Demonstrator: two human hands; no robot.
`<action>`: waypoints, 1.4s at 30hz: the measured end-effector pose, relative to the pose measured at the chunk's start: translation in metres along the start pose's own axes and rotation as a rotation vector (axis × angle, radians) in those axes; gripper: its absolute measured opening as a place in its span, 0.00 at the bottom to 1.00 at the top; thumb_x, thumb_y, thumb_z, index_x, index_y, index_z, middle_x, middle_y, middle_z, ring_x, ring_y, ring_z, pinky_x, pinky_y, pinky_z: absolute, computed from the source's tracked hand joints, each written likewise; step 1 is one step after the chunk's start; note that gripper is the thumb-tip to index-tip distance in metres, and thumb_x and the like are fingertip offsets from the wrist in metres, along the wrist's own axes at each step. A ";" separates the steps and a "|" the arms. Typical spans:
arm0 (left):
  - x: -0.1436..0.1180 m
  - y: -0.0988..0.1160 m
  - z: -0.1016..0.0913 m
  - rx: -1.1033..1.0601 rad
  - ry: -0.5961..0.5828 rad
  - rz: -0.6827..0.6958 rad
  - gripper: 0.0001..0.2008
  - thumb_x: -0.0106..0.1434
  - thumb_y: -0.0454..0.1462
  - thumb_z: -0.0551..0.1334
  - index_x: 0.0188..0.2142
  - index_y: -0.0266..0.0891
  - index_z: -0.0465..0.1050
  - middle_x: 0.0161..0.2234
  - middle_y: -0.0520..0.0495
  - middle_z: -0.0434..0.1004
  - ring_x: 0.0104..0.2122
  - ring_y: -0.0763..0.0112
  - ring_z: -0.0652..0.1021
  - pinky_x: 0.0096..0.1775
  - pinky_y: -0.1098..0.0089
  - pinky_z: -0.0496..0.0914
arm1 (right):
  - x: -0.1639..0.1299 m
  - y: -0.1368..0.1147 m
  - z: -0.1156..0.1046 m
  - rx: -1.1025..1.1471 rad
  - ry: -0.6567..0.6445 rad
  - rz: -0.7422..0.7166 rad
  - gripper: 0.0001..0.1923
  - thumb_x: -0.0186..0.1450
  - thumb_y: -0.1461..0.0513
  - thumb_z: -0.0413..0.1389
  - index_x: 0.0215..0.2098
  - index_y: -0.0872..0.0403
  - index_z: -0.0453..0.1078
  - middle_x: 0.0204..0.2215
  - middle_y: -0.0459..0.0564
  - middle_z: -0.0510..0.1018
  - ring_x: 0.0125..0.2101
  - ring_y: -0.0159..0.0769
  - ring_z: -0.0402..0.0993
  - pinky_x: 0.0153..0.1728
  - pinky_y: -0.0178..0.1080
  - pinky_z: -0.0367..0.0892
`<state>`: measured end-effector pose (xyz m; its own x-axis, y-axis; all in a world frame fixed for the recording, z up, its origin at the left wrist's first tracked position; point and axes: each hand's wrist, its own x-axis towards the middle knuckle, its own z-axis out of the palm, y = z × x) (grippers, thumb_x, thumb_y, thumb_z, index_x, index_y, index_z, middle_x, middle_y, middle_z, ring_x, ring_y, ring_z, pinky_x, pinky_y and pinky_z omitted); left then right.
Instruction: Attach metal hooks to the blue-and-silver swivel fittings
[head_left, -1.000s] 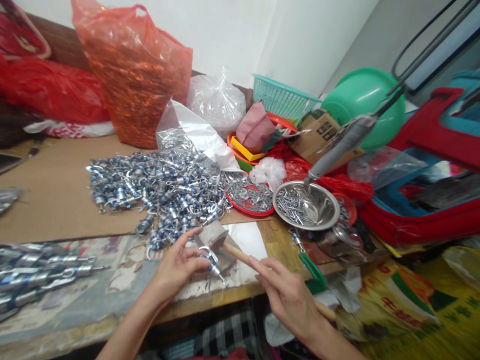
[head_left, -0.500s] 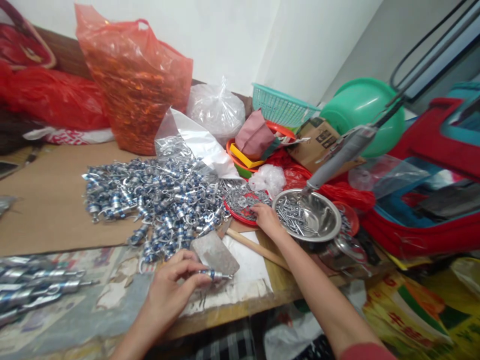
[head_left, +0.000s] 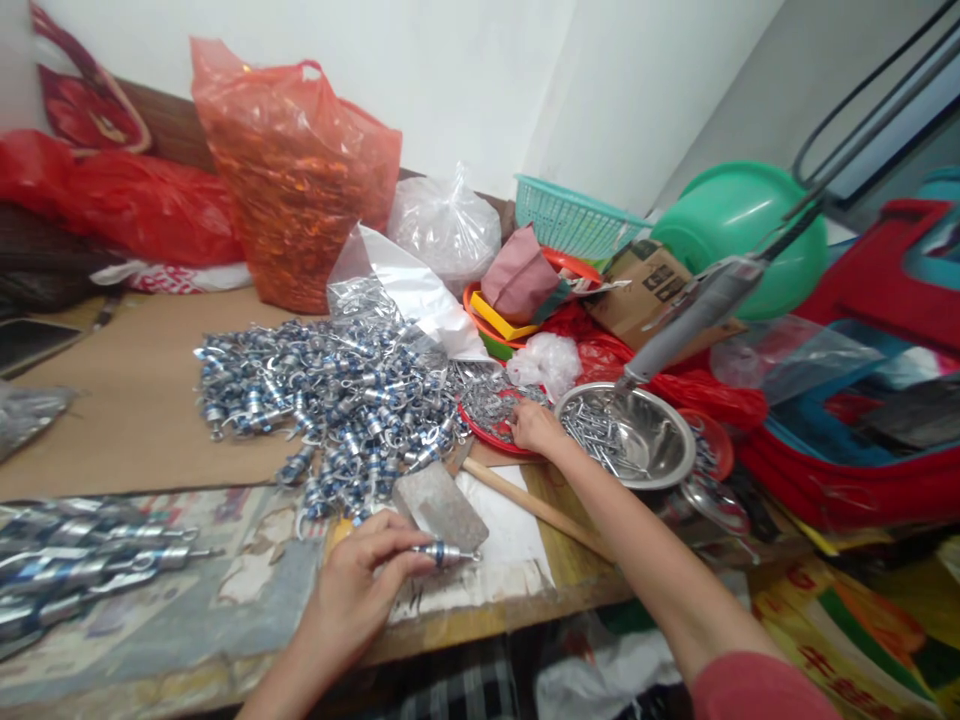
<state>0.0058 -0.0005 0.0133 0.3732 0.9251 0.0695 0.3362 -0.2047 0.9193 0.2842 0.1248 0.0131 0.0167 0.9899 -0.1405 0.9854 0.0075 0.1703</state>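
Observation:
My left hand pinches a silvery metal fitting with a blue band, its thin end pointing right. Just behind it lies a grey block, like a whetstone or brick, on white paper. My right hand reaches into a red plate of small metal pieces, fingertips drawn together among them; what they hold is hidden. A heap of similar blue-banded fittings covers the bench left of the plate. A wooden-handled hammer lies under my right forearm, its head partly hidden.
Beside my right hand stands a steel bowl of metal pins. Longer fittings lie at the left front. Behind are an orange bag, a clear bag and a teal basket. A grey-handled lever slants above the bowl.
The whole view has shifted slightly right and down. My left hand still holds the fitting near the block, and my right hand stays at the red plate.

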 end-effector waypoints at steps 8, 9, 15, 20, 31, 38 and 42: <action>-0.002 0.004 0.002 0.023 0.001 -0.018 0.10 0.55 0.37 0.58 0.30 0.40 0.78 0.27 0.47 0.75 0.31 0.67 0.75 0.34 0.70 0.67 | 0.007 -0.021 -0.004 0.128 -0.019 0.110 0.16 0.63 0.59 0.51 0.47 0.58 0.62 0.44 0.53 0.68 0.41 0.37 0.68 0.40 0.44 0.66; -0.002 0.004 0.002 0.026 0.005 -0.018 0.10 0.55 0.37 0.58 0.30 0.40 0.78 0.27 0.47 0.75 0.30 0.67 0.75 0.34 0.70 0.67 | 0.008 -0.022 -0.005 0.163 -0.009 0.113 0.16 0.63 0.59 0.51 0.47 0.58 0.62 0.44 0.53 0.68 0.41 0.38 0.68 0.40 0.44 0.66; -0.003 0.002 0.003 0.010 0.080 -0.012 0.09 0.52 0.36 0.60 0.30 0.38 0.78 0.28 0.46 0.77 0.31 0.66 0.76 0.35 0.69 0.69 | -0.009 -0.021 -0.022 0.473 0.131 0.074 0.10 0.61 0.61 0.53 0.39 0.59 0.69 0.36 0.53 0.74 0.38 0.38 0.71 0.40 0.41 0.66; -0.003 -0.003 0.008 -0.050 0.217 -0.104 0.14 0.47 0.35 0.63 0.36 0.38 0.76 0.27 0.50 0.78 0.26 0.69 0.75 0.32 0.70 0.71 | -0.076 -0.066 -0.024 0.797 0.226 -0.050 0.12 0.60 0.59 0.51 0.34 0.57 0.72 0.28 0.48 0.78 0.29 0.33 0.73 0.30 0.34 0.67; 0.000 -0.006 0.009 0.002 0.239 0.064 0.10 0.49 0.36 0.63 0.33 0.41 0.78 0.26 0.49 0.79 0.28 0.68 0.77 0.31 0.72 0.71 | -0.142 -0.122 -0.014 1.456 0.326 -0.294 0.04 0.54 0.64 0.57 0.21 0.53 0.72 0.22 0.45 0.73 0.28 0.32 0.69 0.32 0.34 0.64; 0.001 -0.001 0.009 -0.025 0.255 0.108 0.07 0.50 0.33 0.62 0.29 0.42 0.79 0.26 0.49 0.79 0.28 0.69 0.77 0.31 0.74 0.70 | -0.142 -0.123 -0.011 1.571 0.318 -0.168 0.04 0.54 0.64 0.57 0.23 0.55 0.72 0.23 0.45 0.72 0.27 0.31 0.68 0.31 0.33 0.63; 0.000 -0.001 0.010 -0.058 0.243 0.091 0.07 0.51 0.34 0.62 0.30 0.42 0.79 0.26 0.49 0.78 0.28 0.69 0.77 0.31 0.74 0.70 | -0.141 -0.121 -0.009 1.585 0.299 -0.215 0.04 0.54 0.63 0.57 0.22 0.55 0.71 0.23 0.45 0.71 0.27 0.30 0.67 0.32 0.33 0.64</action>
<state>0.0141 -0.0033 0.0091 0.1787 0.9547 0.2379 0.2576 -0.2787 0.9252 0.1614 -0.0147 0.0209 0.0180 0.9820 0.1882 0.1455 0.1837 -0.9722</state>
